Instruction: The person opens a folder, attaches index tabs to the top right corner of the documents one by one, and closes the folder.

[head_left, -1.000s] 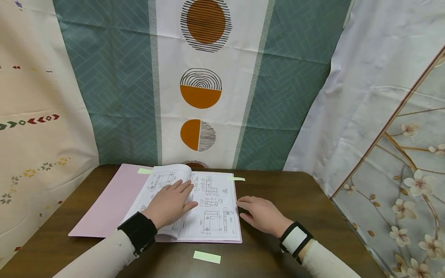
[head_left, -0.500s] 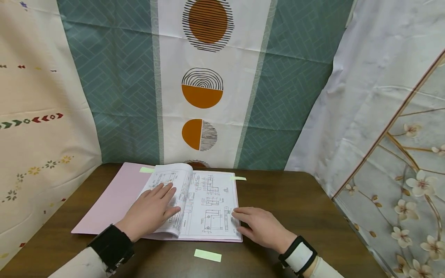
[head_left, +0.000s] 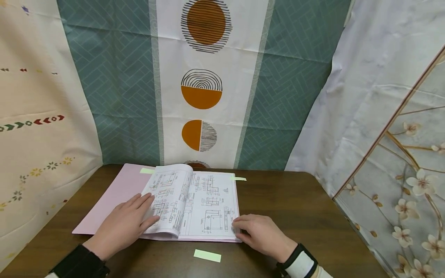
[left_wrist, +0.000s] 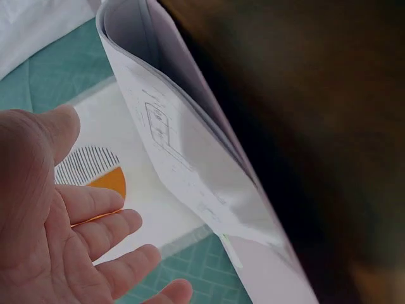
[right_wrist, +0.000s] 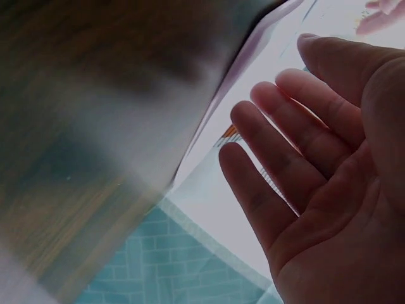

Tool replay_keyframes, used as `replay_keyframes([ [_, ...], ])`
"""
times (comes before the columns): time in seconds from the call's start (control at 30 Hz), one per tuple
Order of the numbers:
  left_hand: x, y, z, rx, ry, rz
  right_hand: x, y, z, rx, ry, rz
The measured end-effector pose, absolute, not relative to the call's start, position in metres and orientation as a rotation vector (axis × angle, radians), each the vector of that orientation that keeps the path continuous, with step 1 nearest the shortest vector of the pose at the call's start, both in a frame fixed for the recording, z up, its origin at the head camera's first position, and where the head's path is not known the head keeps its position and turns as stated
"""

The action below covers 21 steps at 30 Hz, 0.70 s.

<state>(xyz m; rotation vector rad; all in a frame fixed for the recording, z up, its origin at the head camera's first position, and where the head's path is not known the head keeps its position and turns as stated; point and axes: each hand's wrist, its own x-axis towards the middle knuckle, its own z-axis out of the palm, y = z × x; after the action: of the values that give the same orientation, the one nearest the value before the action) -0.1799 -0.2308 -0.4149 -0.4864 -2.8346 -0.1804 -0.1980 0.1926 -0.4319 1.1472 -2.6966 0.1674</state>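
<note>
A booklet (head_left: 208,208) of technical line drawings lies open, its left pages (head_left: 167,193) curving up toward the fold. Its pink cover (head_left: 111,204) shows at the left. Over the left page's outer edge is my left hand (head_left: 125,222), fingers extended and thumb apart; the left wrist view shows its palm (left_wrist: 38,215) with nothing in it. My right hand (head_left: 260,233) is at the lower right edge of the right page, fingers loosely bent. In the right wrist view those fingers (right_wrist: 278,152) are near the booklet's edge and hold nothing; whether they touch the paper is unclear.
The booklet lies on a dark wooden table (head_left: 288,200). Pale green tape strips mark the table front (head_left: 207,255), the right page's top corner (head_left: 239,178) and the cover's top (head_left: 147,170). A patterned curtain (head_left: 205,96) hangs behind, with a floral cloth (head_left: 410,193) at the right.
My left hand has slid left and toward me, from the middle of the booklet to the left page's outer edge. My right hand has shifted slightly nearer, to the right page's lower edge.
</note>
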Motion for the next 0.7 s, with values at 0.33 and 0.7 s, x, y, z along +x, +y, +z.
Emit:
replay_keyframes([
  [0.33,-0.165,-0.269,-0.425,-0.422,-2.796,-0.209,-0.195,0.193,-0.432,1.199,-2.63,0.212],
  [0.7,-0.162,-0.313,-0.432,-0.315,-2.779,-0.199,-0.196,0.19,-0.434,1.234,-2.663,0.234],
])
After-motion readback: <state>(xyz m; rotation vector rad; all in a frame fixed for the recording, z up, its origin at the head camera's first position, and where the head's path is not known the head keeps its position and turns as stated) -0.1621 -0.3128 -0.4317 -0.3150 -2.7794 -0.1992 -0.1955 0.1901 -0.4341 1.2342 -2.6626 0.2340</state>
